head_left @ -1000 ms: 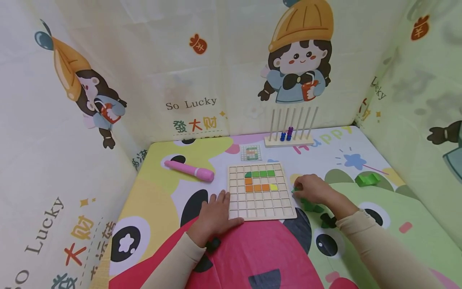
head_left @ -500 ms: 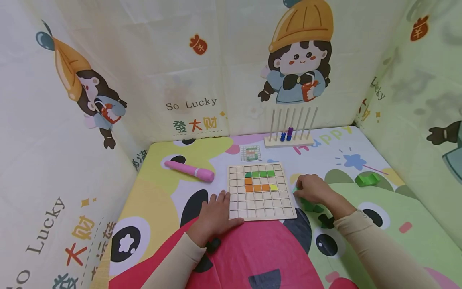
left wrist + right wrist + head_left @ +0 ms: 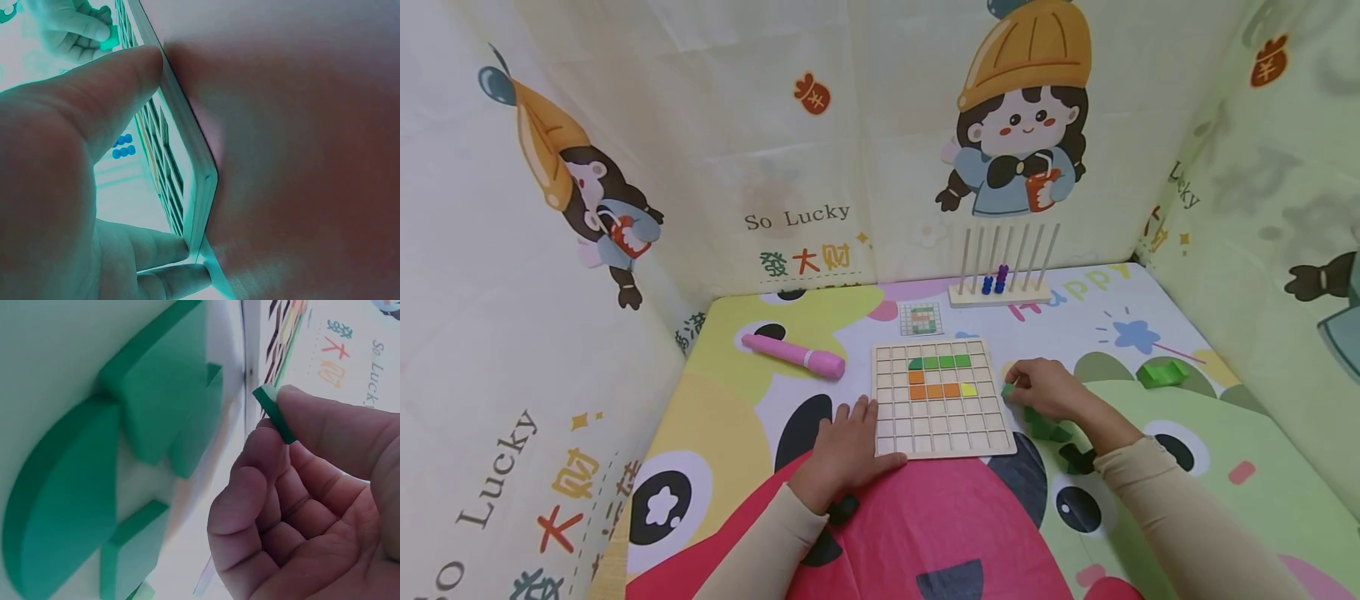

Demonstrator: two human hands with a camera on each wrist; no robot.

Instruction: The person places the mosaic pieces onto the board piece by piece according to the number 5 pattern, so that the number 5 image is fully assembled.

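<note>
A wooden grid board (image 3: 943, 429) lies on the table, with a row of green tiles (image 3: 947, 362), several orange tiles (image 3: 934, 391) and one yellow tile (image 3: 968, 389) in its cells. My left hand (image 3: 842, 454) rests at its near left corner, thumb along the front edge and fingers against the left side. Between thumb and fingertips my right hand (image 3: 1051, 392) pinches a small thin green tile (image 3: 275, 414), just off the board's right edge. Below that hand, loose green pieces (image 3: 1043, 427) lie on the tablecloth; the right wrist view shows a rounded piece (image 3: 69, 494) among them.
Behind the board lies a small pattern card (image 3: 921, 318). A peg stand (image 3: 1000, 296) with blue and purple beads stands at the back. A pink marker-shaped object (image 3: 793, 354) is at the left. Bright green pieces (image 3: 1162, 373) sit far right.
My right hand has shifted slightly left toward the board, and the green tile in its fingers shows more clearly. My left hand has stayed in place.
</note>
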